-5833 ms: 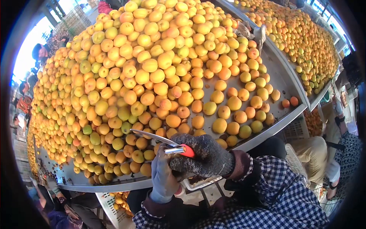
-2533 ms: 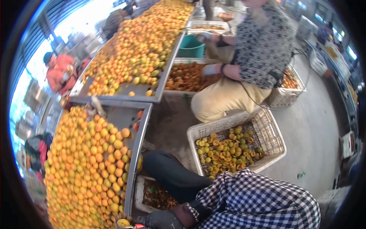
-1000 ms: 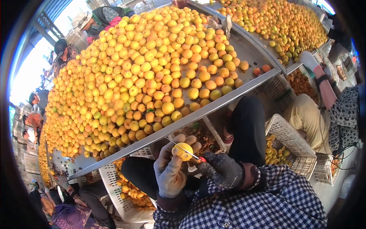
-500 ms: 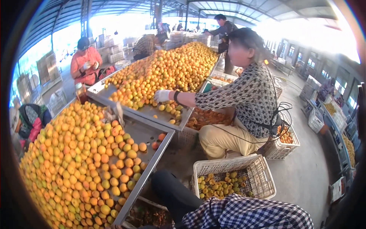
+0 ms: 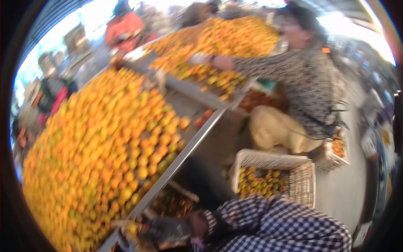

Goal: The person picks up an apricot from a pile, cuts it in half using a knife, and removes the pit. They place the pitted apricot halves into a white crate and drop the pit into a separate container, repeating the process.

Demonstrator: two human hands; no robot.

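Note:
At the lower edge, my right hand [image 5: 168, 229], in a dark glove, reaches left from a checkered sleeve [image 5: 289, 222] to the metal rim of the sorting table [image 5: 174, 170]. Its fingers look closed around something small with an orange spot, too blurred to name. A greyish blurred shape [image 5: 126, 241] beside its fingertips seems to be my left hand, mostly cut off by the frame; its fingers cannot be made out. Heaped apricots [image 5: 100, 151], yellow to orange, cover the table just beyond my hands.
A pale plastic crate [image 5: 303, 185] with greenish-yellow fruit pieces stands right of my dark-clothed leg [image 5: 205, 180]. Under the table rim sits a container of brownish scraps [image 5: 170, 203]. A co-worker in a patterned top [image 5: 302, 80] reaches a gloved hand over a second apricot-covered table [image 5: 193, 90].
The view has swung and blurred, so the scene sits farther right and the far table higher. My gloved right hand has come into sight at the lower edge.

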